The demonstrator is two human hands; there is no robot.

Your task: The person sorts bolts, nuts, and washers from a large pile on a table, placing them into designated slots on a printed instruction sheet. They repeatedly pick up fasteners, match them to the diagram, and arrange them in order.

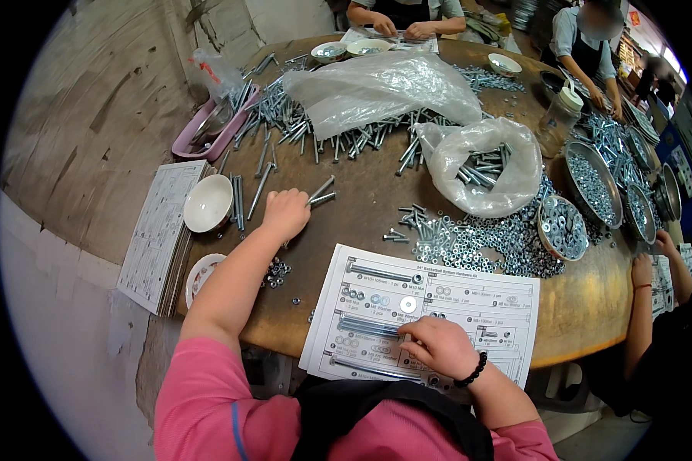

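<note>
My left hand [286, 215] reaches over the table's left half, fingers closed round a couple of long bolts [323, 192] that stick out to its right. More long bolts [238, 201] lie beside it, near a white bowl [208, 203]. In front of me is a printed sheet [469, 296] with outlined parts. My right hand [443, 349], wearing a black bead bracelet [473, 370], rests over the sheet. Its thumb and forefinger are apart, with fingertips at the ends of several bolts [367, 326] lying side by side. A single bolt [377, 271], a washer [408, 305] and nuts [354, 292] also lie there.
Beyond the sheet spreads a heap of nuts [484, 246], with a bag of bolts [480, 184] behind it. A plastic sheet [384, 84] covers part of a bolt pile. Metal bowls [592, 184] stand right. Paper stacks [161, 230] sit left. Other people [407, 15] work around the table.
</note>
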